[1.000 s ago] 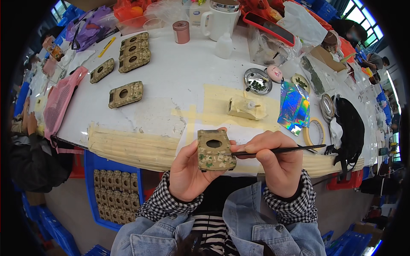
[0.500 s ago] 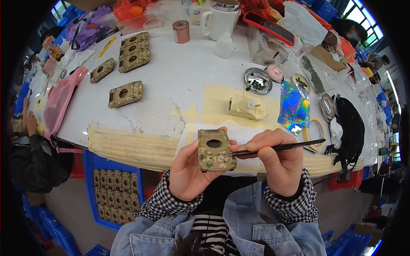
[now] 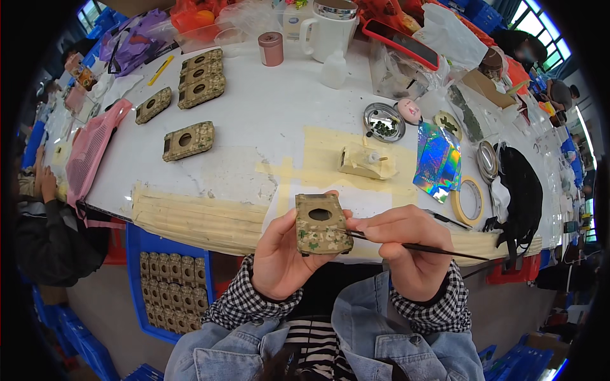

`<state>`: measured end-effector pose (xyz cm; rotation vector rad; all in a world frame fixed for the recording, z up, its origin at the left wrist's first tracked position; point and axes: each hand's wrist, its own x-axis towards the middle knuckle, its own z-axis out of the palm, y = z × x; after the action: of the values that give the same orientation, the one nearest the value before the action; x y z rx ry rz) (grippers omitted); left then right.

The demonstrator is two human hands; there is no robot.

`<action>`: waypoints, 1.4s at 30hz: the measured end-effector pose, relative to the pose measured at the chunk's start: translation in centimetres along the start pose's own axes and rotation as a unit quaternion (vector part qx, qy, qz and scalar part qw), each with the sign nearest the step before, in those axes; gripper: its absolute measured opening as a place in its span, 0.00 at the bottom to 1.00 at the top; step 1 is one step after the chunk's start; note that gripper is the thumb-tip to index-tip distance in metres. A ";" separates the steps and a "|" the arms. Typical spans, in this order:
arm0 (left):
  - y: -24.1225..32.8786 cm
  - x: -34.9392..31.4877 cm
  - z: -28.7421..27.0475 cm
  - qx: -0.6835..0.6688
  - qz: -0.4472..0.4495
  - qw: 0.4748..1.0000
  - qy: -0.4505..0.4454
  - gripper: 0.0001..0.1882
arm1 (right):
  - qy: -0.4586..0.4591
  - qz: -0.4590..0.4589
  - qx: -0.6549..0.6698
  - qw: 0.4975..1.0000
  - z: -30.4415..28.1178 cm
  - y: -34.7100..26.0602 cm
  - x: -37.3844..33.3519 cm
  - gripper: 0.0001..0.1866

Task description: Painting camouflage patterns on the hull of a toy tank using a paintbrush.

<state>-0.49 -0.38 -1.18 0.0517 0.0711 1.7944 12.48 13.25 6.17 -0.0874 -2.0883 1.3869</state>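
Note:
My left hand (image 3: pixel 277 257) holds a camouflage-patterned model tank hull (image 3: pixel 316 239), tilted up toward me. It has an oval hole in its upper part and green and pale blotches below. My right hand (image 3: pixel 416 247) is closed on slim black tweezers (image 3: pixel 432 249). Their tip touches or hovers just over the hull's face below the hole; I cannot tell which. Fingertips of the right hand come close to the hull's right edge. Beyond my hands, a yellowish block wrapped in tape (image 3: pixel 367 161) sits on the table.
Similar hulls (image 3: pixel 188 141) stand at the left, and several more fill a blue crate (image 3: pixel 133 279) below the table edge. A metal dish (image 3: pixel 384 122) of dark green bits, holographic sheets (image 3: pixel 438 159), a tape roll (image 3: pixel 467 200) and a black bag (image 3: pixel 520 190) lie right. A white mug (image 3: pixel 329 32) stands behind.
My right hand has turned so the tweezers' rear end swings down toward me. Their tip stays by the hull. The left hand keeps the hull nearly still.

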 end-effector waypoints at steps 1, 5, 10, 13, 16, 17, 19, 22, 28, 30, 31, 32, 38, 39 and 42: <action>0.0 0.0 0.1 -0.004 0.000 1.000 -0.001 0.34 | -0.013 -0.012 -0.020 1.000 -0.1 -0.1 0.1 0.08; 0.0 0.0 -0.1 0.014 -0.001 1.000 -0.001 0.34 | -0.027 -0.029 -0.043 0.998 0.0 -0.2 0.2 0.10; 0.0 0.0 0.1 0.010 -0.003 1.000 0.012 0.33 | -0.026 -0.030 -0.042 0.998 0.0 -0.1 0.1 0.10; 0.1 0.0 0.0 0.011 -0.006 1.000 0.004 0.33 | -0.030 -0.030 -0.040 0.998 0.0 -0.2 0.2 0.10; 0.1 0.0 -0.1 0.016 -0.005 1.000 0.006 0.34 | -0.037 -0.030 -0.046 0.998 0.0 -0.3 0.3 0.10; 0.1 0.0 0.0 0.014 -0.005 1.000 0.007 0.34 | -0.039 -0.031 -0.050 0.998 0.0 -0.3 0.3 0.11; 0.1 0.0 0.1 0.011 -0.005 1.000 0.010 0.34 | -0.039 -0.031 -0.051 0.997 0.0 -0.3 0.3 0.11; 0.1 0.0 0.0 0.012 -0.006 1.000 0.009 0.34 | -0.038 -0.031 -0.051 0.997 0.0 -0.3 0.3 0.11; 0.0 0.0 0.1 0.012 -0.002 1.000 0.016 0.34 | -0.034 -0.035 -0.046 0.998 0.0 -0.2 0.3 0.10; 0.1 0.0 0.0 0.005 -0.004 1.000 0.009 0.34 | -0.034 -0.036 -0.049 0.998 0.0 -0.2 0.4 0.10; 0.1 0.0 0.0 0.002 -0.004 1.000 0.005 0.34 | -0.035 -0.035 -0.052 0.997 0.0 -0.3 0.4 0.10; 0.1 0.0 0.0 0.000 -0.004 1.000 0.005 0.34 | -0.036 -0.033 -0.055 0.997 0.0 -0.3 0.4 0.10; 0.0 0.0 0.0 0.009 -0.002 1.000 0.016 0.34 | -0.035 -0.033 -0.046 0.998 0.0 -0.2 0.4 0.11; 0.1 0.0 0.0 0.015 -0.002 1.000 0.018 0.34 | -0.036 -0.034 -0.045 0.998 0.0 -0.2 0.4 0.11; 0.0 0.0 0.1 0.022 -0.002 1.000 0.022 0.34 | -0.037 -0.035 -0.044 0.998 0.0 -0.2 0.5 0.11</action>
<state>-0.53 -0.39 -1.13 0.0428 0.1420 1.7893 12.18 13.31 6.57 0.0022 -2.1919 1.2749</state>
